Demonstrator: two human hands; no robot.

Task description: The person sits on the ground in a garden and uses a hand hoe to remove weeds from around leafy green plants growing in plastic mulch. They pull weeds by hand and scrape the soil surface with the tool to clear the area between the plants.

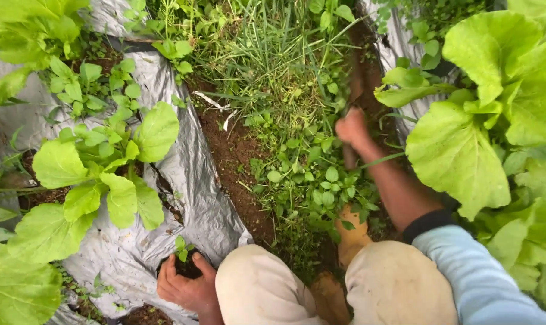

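Note:
My right hand (pixel 352 129) is stretched forward over the weedy furrow, shut on a long dark tool handle (pixel 351 155); its blurred blade (pixel 356 81) reaches into the grass ahead. My left hand (pixel 184 284) rests low on the silver plastic mulch (pixel 191 180), fingers cupped around a planting hole with a tiny seedling (pixel 181 247) in dark soil. My knees in pale trousers (pixel 267 289) are bent at the bottom of the view.
Large leafy green plants (pixel 98 180) grow through the mulch on the left, and broad-leafed plants (pixel 489 114) crowd the right. Grass and low weeds (pixel 297 138) fill the brown soil strip between the two sheets. A yellow-brown boot (pixel 352 232) stands among the weeds.

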